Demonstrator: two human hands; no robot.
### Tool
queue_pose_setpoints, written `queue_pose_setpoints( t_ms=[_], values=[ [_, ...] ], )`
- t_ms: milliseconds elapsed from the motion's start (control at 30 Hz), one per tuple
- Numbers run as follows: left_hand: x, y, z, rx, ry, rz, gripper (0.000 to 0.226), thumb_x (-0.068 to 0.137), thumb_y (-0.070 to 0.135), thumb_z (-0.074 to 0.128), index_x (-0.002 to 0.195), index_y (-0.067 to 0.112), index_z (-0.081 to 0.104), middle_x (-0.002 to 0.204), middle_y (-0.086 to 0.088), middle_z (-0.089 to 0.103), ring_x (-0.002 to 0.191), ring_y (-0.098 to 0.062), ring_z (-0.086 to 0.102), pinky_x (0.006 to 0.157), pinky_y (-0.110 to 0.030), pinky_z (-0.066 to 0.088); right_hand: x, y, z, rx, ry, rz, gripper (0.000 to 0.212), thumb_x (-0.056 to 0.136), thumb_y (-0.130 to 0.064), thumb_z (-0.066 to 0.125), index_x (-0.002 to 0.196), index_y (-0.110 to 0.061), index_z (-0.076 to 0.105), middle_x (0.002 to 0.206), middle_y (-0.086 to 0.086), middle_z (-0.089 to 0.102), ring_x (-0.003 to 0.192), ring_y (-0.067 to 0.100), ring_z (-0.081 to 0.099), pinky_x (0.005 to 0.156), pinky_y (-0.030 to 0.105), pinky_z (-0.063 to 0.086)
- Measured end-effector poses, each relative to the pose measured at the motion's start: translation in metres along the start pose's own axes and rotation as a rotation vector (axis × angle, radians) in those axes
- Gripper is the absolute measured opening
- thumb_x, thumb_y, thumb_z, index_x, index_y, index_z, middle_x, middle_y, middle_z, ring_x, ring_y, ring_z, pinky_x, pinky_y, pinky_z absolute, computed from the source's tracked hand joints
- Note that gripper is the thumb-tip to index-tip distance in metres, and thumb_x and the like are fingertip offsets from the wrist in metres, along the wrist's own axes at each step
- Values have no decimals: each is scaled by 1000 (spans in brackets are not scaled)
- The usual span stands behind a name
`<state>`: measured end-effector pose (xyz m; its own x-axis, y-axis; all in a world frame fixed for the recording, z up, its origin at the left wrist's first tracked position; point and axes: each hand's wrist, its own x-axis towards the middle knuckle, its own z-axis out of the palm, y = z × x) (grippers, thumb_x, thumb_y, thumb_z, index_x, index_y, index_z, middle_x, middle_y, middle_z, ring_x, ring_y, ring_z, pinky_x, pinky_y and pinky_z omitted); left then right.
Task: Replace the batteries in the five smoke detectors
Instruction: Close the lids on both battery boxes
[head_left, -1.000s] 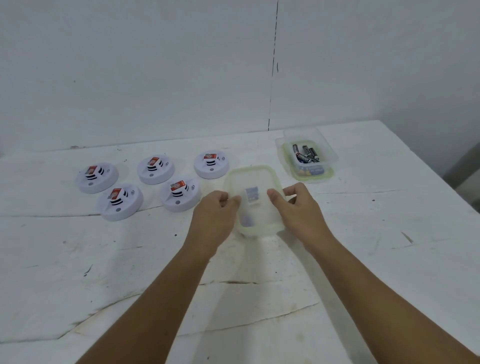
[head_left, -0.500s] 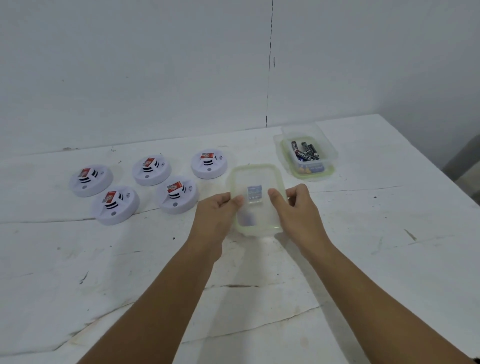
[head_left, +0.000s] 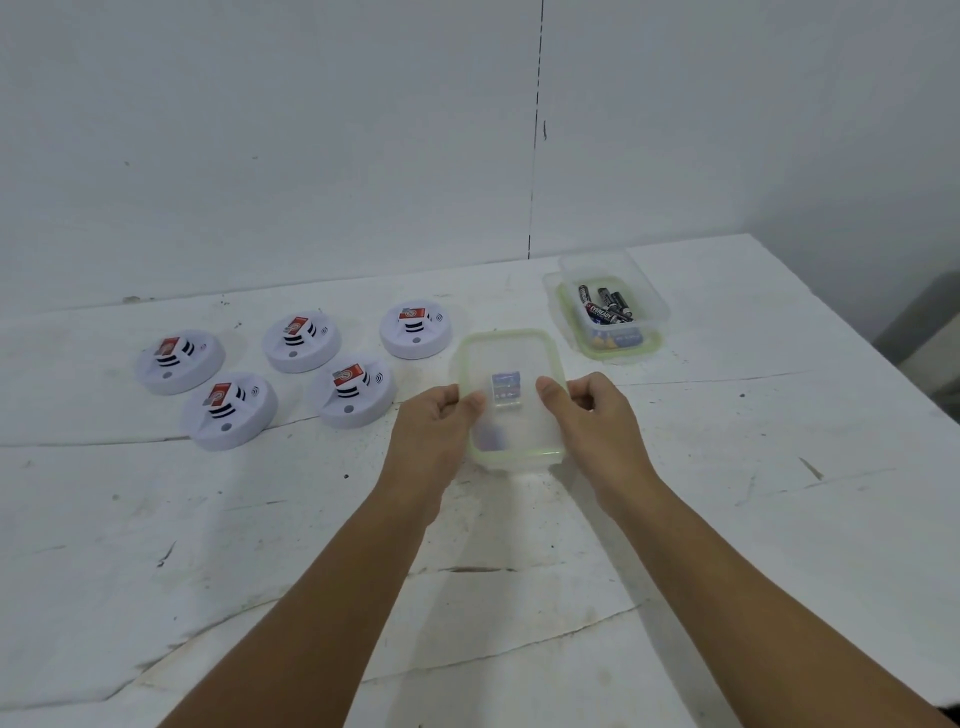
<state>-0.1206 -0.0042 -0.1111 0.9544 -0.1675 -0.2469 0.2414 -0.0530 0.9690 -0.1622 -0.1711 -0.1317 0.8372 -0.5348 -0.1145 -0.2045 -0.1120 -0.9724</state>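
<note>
Translucent plastic with a green seal, the closed rectangular container (head_left: 511, 400) sits mid-frame in the head view, my left hand (head_left: 434, 434) and right hand (head_left: 597, 423) pinching its long sides, thumbs on the lid; I judge a hard tug could fling it open and scatter whatever small items lie blurred inside. Left of centre, the five round white smoke detectors (head_left: 353, 395) with red-labelled batteries lie untouched, one near my left knuckles, easily knocked. Upper right, the open clear tub of black batteries (head_left: 610, 312) stands well apart.
</note>
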Motion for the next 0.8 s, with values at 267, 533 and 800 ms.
queue_pose_setpoints(
  t_ms=[267,533,800],
  values=[
    [-12,5,-10,507,95,188,62,94,49,70,148,26,49,132,15,54,117,-10,58,97,-33,50,-4,-1,-2,-56,-33,-17,33,94,-50,69,109,-22,59,98,0,60,85,14,61,73,29,48],
    [-28,20,-16,926,-201,422,65,77,61,81,134,35,68,148,18,51,135,-2,45,108,-25,35,-1,-8,-3,-99,9,-112,27,94,-44,71,116,-34,57,102,-8,61,83,9,63,73,27,51],
    [19,41,8,843,-238,366,58,82,40,84,136,31,66,159,8,47,145,3,37,104,-17,26,29,-25,-4,-268,13,-211,33,104,-33,58,130,-15,68,114,-11,70,103,20,66,86,26,42]
  ],
)
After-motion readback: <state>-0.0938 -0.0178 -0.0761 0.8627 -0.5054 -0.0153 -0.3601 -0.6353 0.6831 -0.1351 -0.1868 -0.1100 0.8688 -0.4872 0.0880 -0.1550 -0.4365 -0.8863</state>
